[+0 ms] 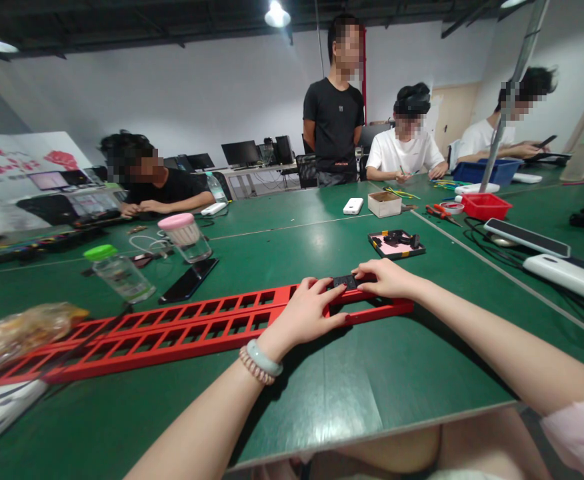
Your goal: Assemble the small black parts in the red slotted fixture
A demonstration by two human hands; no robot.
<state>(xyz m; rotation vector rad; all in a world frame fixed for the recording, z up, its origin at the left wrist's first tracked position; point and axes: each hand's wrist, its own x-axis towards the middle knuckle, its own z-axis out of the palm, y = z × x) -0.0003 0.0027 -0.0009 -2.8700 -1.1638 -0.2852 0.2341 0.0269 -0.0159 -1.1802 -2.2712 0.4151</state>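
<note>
A long red slotted frame [232, 328] lies across the green table, its rows of rectangular openings running to the left. Over its right end, a small black plastic part [345, 281] rests between my hands. My left hand [306, 312] grips the frame, the thumb on the front rail and fingertips reaching the black part's left side. My right hand [383, 277] pinches at the part's right end, with thumb and index finger close together. Fingers hide some of the part's edges. Just behind stands a shallow tray [397, 251] holding several black pieces.
Left of me are a phone [189, 280], a green-capped bottle [122, 277], a pink-lidded jar [187, 240] and a plastic bag [22, 333] over the frame. Cables and a white device [572, 280] lie right, near a metal pole [509, 107]. Several people are across the table.
</note>
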